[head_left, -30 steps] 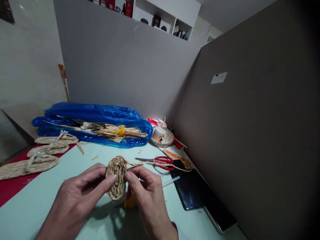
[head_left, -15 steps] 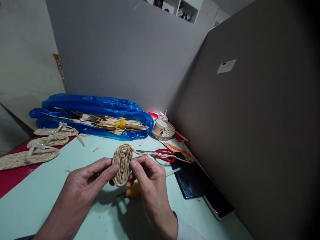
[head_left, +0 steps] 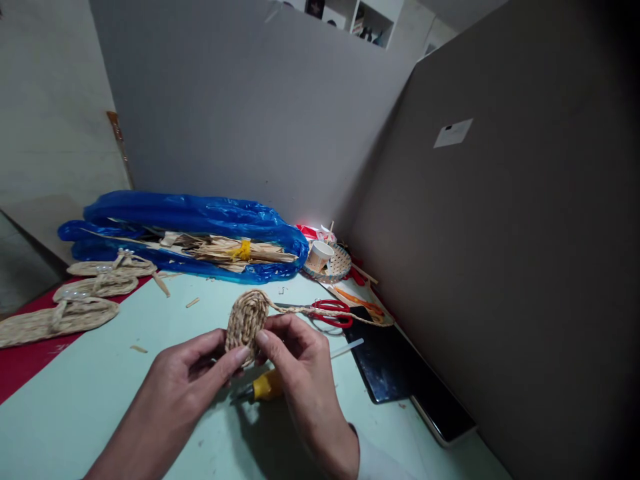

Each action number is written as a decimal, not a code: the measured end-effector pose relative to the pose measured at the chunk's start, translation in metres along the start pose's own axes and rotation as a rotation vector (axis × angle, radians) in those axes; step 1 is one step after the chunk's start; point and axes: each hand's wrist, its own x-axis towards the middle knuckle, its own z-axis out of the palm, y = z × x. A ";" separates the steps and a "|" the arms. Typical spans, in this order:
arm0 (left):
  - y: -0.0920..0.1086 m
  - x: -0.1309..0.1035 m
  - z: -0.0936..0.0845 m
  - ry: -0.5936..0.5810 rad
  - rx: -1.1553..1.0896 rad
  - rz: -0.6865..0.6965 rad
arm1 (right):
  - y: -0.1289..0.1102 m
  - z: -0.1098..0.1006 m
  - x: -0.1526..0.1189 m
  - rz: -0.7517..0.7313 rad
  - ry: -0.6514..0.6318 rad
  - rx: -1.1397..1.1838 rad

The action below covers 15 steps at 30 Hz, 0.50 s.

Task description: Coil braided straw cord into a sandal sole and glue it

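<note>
Two hands pinch one small woven straw oval [head_left: 246, 319], held upright just above the tabletop [head_left: 100, 400] near its front edge. Left hand [head_left: 185, 383] has thumb and forefinger pressed on the oval's lower left rim; right hand [head_left: 300, 373] pinches its right side, fingers curled tight.

Risk, my guess: the loose braided tail [head_left: 320, 310] trails right over the red scissors [head_left: 327, 313] and could snag on them, loosening the coil if tugged. Grip is only at the rim, so it may slip.

A yellow-handled tool [head_left: 267, 385] lies right under the hands, in the way. Black tablet [head_left: 385, 363] sits by the right edge. Blue plastic bag [head_left: 200, 223] with straw along the back edge; straw sandals [head_left: 75, 300] at the left edge; paper cup [head_left: 319, 255] in the back corner.
</note>
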 end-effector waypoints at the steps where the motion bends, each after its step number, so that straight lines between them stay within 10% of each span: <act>1: -0.001 0.000 0.001 -0.014 -0.003 -0.008 | 0.001 0.000 0.000 0.014 0.002 0.004; 15: -0.025 -0.003 0.006 -0.046 -0.133 0.039 | -0.005 0.005 0.000 0.064 0.040 0.071</act>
